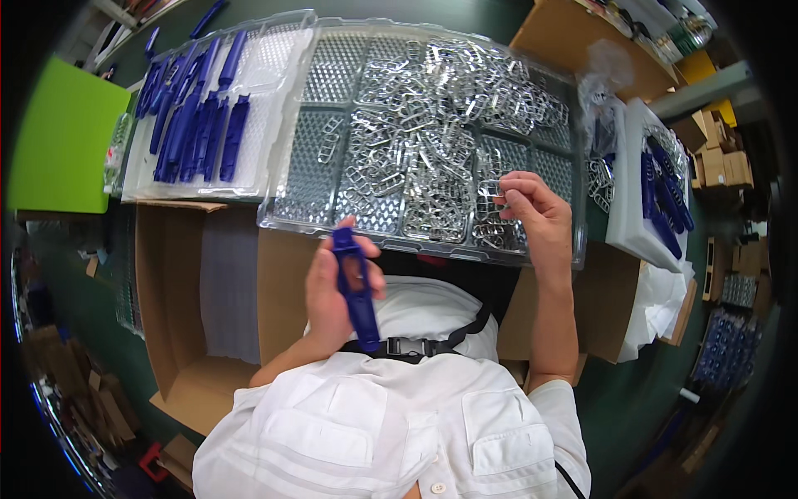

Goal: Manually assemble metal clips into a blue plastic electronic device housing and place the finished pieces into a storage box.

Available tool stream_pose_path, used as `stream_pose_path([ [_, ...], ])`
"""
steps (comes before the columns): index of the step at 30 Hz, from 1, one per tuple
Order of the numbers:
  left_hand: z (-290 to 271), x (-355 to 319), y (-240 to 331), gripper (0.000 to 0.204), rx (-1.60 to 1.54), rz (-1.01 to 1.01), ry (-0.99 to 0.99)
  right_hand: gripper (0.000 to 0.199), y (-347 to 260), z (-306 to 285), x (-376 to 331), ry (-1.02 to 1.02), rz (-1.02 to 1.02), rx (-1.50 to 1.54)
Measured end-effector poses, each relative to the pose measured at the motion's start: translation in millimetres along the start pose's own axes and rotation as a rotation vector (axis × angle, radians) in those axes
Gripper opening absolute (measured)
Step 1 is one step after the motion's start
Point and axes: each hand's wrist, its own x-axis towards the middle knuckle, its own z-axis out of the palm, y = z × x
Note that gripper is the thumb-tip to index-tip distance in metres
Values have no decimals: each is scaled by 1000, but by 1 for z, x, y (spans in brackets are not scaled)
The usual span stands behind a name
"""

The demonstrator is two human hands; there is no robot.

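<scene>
My left hand is closed around a long dark-blue plastic housing with an opening near its upper end. It is held in front of my body, just off the near edge of the clear compartment tray. Over the right part of that tray, my right hand pinches a small shiny metal frame between thumb and fingers. Beneath and around it, a heap of similar metal frames spreads over several compartments. One frame lies apart on the left side of the tray.
To the left, a white tray bears several blue housings, beside a bright green panel. At right, a white foam box contains blue pieces with metal parts. Open cardboard boxes stand below the trays.
</scene>
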Motion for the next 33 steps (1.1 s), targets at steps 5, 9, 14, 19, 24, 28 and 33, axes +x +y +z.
stream_pose_path([
  [5,6,-21,-8,65,183,-335,-327,20,-3,-13,-19,174,55,-39],
  [9,8,-22,3,66,178,-571,-409,21,-13,-23,-35,252,-4,-52],
  [14,16,8,0,64,153,-580,-330,21,-31,-18,-56,192,-161,-28],
  [19,33,31,-13,54,50,-513,-436,16,-64,17,-73,78,-199,-45],
  [24,55,32,-19,54,165,-435,-497,22,-69,33,-72,45,-348,-513],
  [28,58,32,-26,53,192,-372,-503,20,-73,36,-74,69,-416,-780],
  [33,62,31,-26,52,287,-280,-535,18,-69,38,-73,64,-422,-832],
])
